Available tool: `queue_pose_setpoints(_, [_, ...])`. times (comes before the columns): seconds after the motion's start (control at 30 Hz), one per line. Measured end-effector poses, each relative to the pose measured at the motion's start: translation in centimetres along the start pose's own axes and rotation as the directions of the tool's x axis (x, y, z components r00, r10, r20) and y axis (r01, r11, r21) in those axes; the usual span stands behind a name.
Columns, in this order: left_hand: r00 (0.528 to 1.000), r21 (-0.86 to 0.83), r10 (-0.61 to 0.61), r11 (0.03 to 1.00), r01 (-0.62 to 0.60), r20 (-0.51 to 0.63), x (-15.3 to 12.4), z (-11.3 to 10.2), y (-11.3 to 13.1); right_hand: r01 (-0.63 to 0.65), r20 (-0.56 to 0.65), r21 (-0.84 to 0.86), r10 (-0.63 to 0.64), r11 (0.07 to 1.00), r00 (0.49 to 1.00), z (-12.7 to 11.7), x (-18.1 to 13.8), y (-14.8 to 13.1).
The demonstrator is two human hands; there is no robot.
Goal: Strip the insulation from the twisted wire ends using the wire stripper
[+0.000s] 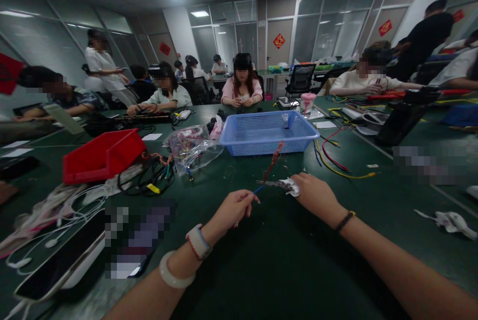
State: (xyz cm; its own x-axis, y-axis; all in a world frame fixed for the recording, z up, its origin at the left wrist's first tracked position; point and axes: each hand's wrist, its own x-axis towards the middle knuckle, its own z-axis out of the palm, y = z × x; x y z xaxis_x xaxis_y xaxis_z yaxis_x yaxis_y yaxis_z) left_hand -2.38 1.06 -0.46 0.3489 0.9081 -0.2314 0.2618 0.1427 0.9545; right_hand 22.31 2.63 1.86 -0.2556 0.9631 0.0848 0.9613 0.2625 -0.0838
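Observation:
My left hand (233,208) is closed in a pinch on the blue end of a thin wire (271,163) whose twisted red part rises toward the blue basket. My right hand (311,191) is closed around a small metal tool (278,184) with white-wrapped handles, its jaws on the wire between the blue and red parts. Both hands hover over the dark green table (284,250) just in front of me.
A blue plastic basket (267,132) stands beyond my hands. A red bin (101,155), a clear bag of wires (192,148), black cables (149,176) and white earphone cords (56,210) lie left. Yellow and red wires (336,163) lie right. Several people sit around the table.

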Motion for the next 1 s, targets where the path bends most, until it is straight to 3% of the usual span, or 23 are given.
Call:
queue_pose_setpoints(0.27, [0.989, 0.003, 0.149, 0.989, -0.149, -0.022, -1.0, -0.1, 1.1, 0.004, 0.156, 0.087, -0.017, 0.996, 0.988, -1.9, -0.4, 0.0])
queue_pose_setpoints(0.47, [0.958, 0.033, 0.28, 0.959, -0.282, 0.063, -1.8, -0.1, 1.4, 0.193, 0.26, 0.342, -0.29, 0.92, 0.921, -3.1, -0.6, 0.7])
queue_pose_setpoints(0.7, [0.943, 0.019, 0.312, 0.949, -0.316, 0.113, -2.4, 0.2, 2.1, -0.014, 0.42, 0.625, -0.321, 0.78, 0.849, -3.2, -0.8, 0.9])
queue_pose_setpoints(0.9, [0.943, 0.046, 0.301, 0.95, -0.31, 0.144, -1.8, -0.2, 1.9, -0.277, 0.608, 0.732, -0.415, 0.622, 0.677, -2.9, -1.0, 1.1])
queue_pose_setpoints(1.0, [0.944, 0.054, 0.287, 0.953, -0.299, 0.162, -1.6, -0.3, 1.7, -0.365, 0.634, 0.757, -0.471, 0.543, 0.613, -2.6, -1.1, 1.4])
